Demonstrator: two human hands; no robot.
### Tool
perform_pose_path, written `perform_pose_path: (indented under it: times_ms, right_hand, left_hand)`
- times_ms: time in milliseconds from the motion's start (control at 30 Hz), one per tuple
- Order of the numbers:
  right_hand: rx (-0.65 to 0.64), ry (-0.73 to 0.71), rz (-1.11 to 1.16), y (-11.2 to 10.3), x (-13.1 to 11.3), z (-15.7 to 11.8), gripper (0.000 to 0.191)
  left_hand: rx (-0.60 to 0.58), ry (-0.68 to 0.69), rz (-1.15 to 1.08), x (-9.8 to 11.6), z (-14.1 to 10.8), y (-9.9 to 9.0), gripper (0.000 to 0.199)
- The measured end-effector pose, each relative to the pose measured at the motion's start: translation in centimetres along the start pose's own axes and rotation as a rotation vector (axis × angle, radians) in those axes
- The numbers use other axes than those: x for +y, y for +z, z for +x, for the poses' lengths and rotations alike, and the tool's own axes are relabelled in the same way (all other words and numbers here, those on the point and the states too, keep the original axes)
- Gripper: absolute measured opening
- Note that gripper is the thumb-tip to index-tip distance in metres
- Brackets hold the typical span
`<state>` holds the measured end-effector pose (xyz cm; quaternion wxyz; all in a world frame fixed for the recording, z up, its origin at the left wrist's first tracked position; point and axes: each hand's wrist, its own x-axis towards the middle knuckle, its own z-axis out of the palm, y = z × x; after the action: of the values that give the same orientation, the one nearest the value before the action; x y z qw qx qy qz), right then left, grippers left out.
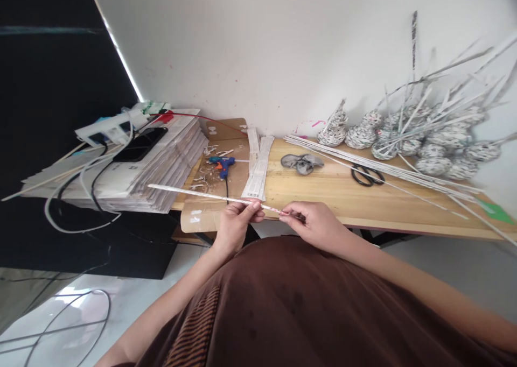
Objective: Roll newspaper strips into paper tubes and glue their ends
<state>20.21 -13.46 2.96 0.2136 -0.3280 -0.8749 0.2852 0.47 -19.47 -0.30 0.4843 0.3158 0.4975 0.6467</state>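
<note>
A thin white rolled paper stick [202, 193] runs from the upper left down to both hands, in front of the table edge. My left hand [238, 221] pinches it between thumb and fingers near its right part. At its right end, which shows reddish marks, my right hand [309, 221] is closed on it with the fingertips. Just beyond my left hand lie flat printed paper strips [260, 165] on brown cardboard [205, 211]. A blue glue gun [224, 167] rests on that cardboard among paper scraps.
Stacked paper [161, 168] with a black phone [140, 143], power strip and cables stands left. On the wooden table [315, 192] are a grey cloth [302, 163], black scissors [367, 175], long paper sticks [383, 168] and several woven paper gourds [432, 162].
</note>
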Motion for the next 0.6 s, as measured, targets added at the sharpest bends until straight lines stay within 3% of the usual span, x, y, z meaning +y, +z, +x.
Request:
perform_pose_path:
  times_ms: [67, 233, 467, 600]
  right_hand:
    - [0.025, 0.002, -0.018, -0.13, 0.14, -0.1, 0.022]
    - [0.026, -0.064, -0.03, -0.09, 0.07, -0.05, 0.023]
    - [0.07, -0.084, -0.033, -0.19, 0.15, -0.01, 0.021]
    - [0.029, -0.096, -0.04, -0.13, 0.25, 0.21, 0.019]
  left_hand:
    - [0.004, 0.01, -0.032, 0.06, 0.03, 0.04, 0.028]
    - [-0.129, -0.064, 0.005, 0.01, 0.03, 0.58, 0.028]
    - [-0.057, -0.034, 0.018, -0.12, 0.01, 0.6, 0.027]
    - [-0.22, -0.084, 0.017, -0.43, 0.17, 0.96, 0.026]
